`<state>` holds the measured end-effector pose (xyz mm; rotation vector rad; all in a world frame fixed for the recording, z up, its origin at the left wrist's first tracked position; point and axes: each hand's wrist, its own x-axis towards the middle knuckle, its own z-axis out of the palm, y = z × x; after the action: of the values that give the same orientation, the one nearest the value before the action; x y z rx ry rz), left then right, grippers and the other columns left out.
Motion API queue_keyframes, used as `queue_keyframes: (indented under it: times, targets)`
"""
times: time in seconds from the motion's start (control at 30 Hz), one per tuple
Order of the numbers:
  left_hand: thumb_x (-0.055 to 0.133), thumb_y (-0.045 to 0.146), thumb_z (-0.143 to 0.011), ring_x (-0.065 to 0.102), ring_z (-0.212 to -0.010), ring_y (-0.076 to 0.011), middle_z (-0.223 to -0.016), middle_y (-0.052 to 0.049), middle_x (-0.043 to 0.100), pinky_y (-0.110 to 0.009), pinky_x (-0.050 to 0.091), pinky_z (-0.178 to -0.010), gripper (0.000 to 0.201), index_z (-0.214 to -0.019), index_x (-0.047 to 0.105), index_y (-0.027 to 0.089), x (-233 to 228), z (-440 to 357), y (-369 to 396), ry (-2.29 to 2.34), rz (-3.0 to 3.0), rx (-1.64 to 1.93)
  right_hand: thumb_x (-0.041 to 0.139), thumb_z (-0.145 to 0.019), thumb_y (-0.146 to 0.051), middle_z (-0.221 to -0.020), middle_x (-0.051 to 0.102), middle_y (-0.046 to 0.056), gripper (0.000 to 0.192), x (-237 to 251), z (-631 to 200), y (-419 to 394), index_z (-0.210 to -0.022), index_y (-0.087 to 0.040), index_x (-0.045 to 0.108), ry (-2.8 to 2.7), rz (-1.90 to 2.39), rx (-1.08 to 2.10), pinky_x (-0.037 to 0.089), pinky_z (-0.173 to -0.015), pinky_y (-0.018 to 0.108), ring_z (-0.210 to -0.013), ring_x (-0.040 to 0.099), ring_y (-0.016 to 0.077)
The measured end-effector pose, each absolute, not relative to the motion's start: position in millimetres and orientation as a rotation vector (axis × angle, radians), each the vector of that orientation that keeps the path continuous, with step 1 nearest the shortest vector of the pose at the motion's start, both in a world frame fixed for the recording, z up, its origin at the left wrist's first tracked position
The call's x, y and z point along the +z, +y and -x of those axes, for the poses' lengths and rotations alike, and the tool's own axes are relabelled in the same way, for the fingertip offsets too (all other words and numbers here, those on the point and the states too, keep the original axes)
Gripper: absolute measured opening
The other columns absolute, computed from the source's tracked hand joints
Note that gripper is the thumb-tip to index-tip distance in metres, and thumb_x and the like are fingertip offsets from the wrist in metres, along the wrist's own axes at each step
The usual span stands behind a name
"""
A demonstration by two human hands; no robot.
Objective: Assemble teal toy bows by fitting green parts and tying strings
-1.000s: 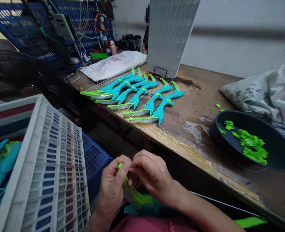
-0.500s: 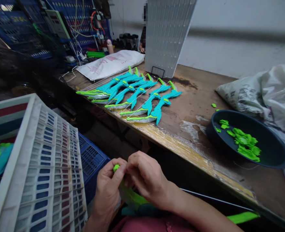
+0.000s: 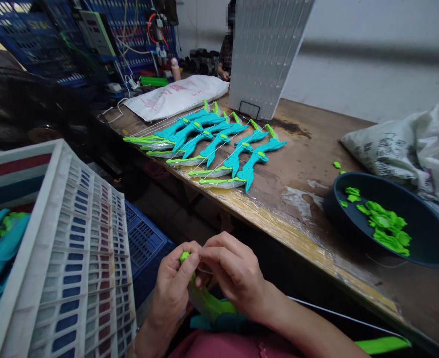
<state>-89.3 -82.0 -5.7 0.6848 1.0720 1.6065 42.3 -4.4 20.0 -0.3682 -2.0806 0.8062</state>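
- Lime-green tip (image 3: pixel 185 256) of the bow (image 3: pixel 214 306), in front of the worktop (image 3: pixel 305 159), sits pinched in the left hand (image 3: pixel 170 283); a loosened thumb could let it spring away.
- Right hand (image 3: pixel 237 273) seems to pinch the white string (image 3: pixel 348 318); its tension might tug it free.
- Other bows (image 3: pixel 216 144) near the worktop's edge risk falling if bumped.

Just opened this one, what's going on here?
A person is working on a teal-and-green bow held in front of the table. The left hand grips its green tip; the right hand is pinched closed beside it, where thin white string shows, though its exact grip is hidden. On the table, several similar bows lie side by side, and a dark bowl holds green pieces. A white crate with teal parts stands at the left.
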Motion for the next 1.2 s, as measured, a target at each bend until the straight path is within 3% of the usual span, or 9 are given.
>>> queue_keyframes:
  times: [0.3,0.63,0.83,1.0,1.2]
  targets:
    - [0.066,0.036,-0.094,0.046,-0.055,-0.0088,-0.067,0.002,0.051,-0.020,0.038,-0.051,0.028,-0.075,0.061,0.017,-3,87,-76,1.091,-0.677,1.629,0.052,-0.095,-0.005,-0.083,0.059,0.008,0.010,15,-35,-5,-0.093,-0.013,0.058,-2.108,0.407,0.384,0.047,-0.060,0.025,-0.074,0.054,0.0157]
    - [0.067,0.038,-0.094,0.045,-0.053,-0.0082,-0.064,0.003,0.050,-0.019,0.037,-0.048,0.029,-0.075,0.060,0.018,-4,87,-75,1.087,-0.643,1.617,0.052,-0.095,-0.005,-0.086,0.059,0.006,0.012,15,-41,-6,-0.097,-0.016,0.055,-1.995,0.481,0.583,0.049,-0.066,0.026,-0.079,0.057,0.0150]
    - [0.070,0.036,-0.092,0.050,-0.067,-0.0106,-0.074,0.000,0.056,-0.019,0.043,-0.060,0.019,-0.086,0.067,0.018,-11,89,-76,1.159,-0.648,1.627,0.062,-0.097,-0.019,-0.092,0.060,0.008,0.010,19,-40,-4,-0.104,-0.013,0.058,-2.085,0.441,0.755,0.049,-0.068,0.027,-0.082,0.057,0.0162]
    - [0.064,0.035,-0.096,0.047,-0.057,-0.0083,-0.072,0.002,0.052,-0.019,0.038,-0.050,0.023,-0.081,0.062,0.018,-7,87,-74,1.066,-0.662,1.611,0.057,-0.101,-0.015,-0.082,0.060,0.004,0.008,26,-43,0,-0.096,-0.013,0.063,-2.103,0.452,0.832,0.046,-0.065,0.023,-0.073,0.056,0.0124]
    - [0.060,0.033,-0.099,0.046,-0.050,-0.0079,-0.068,0.002,0.049,-0.021,0.038,-0.046,0.028,-0.075,0.057,0.018,-12,92,-70,1.003,-0.765,1.608,0.047,-0.102,-0.012,-0.081,0.057,0.004,0.018,40,-72,-6,-0.087,-0.014,0.057,-2.393,0.609,0.689,0.040,-0.063,0.025,-0.071,0.052,0.0132]
